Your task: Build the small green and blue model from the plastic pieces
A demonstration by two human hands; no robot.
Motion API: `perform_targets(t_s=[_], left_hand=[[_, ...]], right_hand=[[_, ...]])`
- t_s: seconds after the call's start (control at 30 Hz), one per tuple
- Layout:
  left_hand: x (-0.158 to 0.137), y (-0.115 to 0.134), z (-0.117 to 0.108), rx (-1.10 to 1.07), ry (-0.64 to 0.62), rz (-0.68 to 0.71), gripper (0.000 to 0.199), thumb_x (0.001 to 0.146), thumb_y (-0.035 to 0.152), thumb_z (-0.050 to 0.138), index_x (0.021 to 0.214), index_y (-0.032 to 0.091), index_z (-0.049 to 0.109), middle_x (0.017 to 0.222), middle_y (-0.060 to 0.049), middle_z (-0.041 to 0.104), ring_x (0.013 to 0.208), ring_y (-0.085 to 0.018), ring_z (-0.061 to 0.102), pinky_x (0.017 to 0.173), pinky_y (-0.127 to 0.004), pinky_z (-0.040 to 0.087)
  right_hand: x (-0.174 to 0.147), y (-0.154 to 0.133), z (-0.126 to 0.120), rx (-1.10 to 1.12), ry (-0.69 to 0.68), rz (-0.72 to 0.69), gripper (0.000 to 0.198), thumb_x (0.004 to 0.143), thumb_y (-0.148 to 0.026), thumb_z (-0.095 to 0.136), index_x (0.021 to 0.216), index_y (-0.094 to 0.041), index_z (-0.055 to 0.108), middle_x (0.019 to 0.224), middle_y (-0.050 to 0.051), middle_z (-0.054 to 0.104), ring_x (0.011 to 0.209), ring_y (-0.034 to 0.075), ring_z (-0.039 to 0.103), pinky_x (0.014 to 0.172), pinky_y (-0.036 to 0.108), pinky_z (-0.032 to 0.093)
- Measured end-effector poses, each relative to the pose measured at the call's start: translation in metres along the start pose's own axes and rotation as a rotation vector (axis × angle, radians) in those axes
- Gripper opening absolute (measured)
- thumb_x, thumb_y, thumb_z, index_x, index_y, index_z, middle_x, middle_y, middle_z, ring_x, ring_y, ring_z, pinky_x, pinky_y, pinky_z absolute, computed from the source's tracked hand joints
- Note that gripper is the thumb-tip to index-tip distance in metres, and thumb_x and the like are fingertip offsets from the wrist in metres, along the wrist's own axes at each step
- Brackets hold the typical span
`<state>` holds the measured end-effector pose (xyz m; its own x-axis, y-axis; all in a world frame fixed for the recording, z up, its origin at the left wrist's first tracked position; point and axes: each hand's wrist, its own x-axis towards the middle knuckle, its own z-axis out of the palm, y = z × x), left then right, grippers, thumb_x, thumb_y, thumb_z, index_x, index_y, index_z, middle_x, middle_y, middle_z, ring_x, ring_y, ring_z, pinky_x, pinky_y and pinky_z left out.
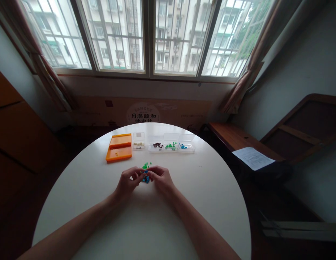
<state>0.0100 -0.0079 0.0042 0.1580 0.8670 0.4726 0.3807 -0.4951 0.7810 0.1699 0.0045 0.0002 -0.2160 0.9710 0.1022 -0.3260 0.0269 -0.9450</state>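
Observation:
Over the middle of the white round table, my left hand [130, 180] and my right hand [162, 177] meet fingertip to fingertip. Both are closed in a pinch around a small blue piece [146, 171], whose exact shape is too small to make out. Just beyond my fingertips lie several small bright green pieces [145, 165]. Under and between my hands is a little cluster of blue and dark pieces [145, 179], partly covered by my fingers.
An orange tray [119, 154] with a raised back section stands at the far left of the table [141, 224]. Beside it are clear lidded boxes holding cream pieces [139, 144], dark brown pieces [157, 145], green pieces [171, 146] and blue pieces [183, 146]. Papers [253, 158] lie on a wooden bench at right.

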Motion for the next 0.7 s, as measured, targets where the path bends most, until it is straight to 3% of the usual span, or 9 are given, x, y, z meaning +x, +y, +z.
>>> perform_targets(t_s=[0.7], left_hand=[[0.0009, 0.0015, -0.0004, -0.035, -0.041, 0.021, 0.016, 0.077, 0.027, 0.063, 0.081, 0.012, 0.065, 0.058, 0.0, 0.058, 0.042, -0.007, 0.05, 0.039, -0.016, 0.043]], right_hand=[[0.0011, 0.0025, -0.0006, 0.035, -0.005, -0.018, 0.019, 0.062, -0.029, 0.072, 0.074, -0.015, 0.07, 0.059, 0.001, 0.063, 0.051, 0.009, 0.05, 0.05, 0.022, 0.039]])
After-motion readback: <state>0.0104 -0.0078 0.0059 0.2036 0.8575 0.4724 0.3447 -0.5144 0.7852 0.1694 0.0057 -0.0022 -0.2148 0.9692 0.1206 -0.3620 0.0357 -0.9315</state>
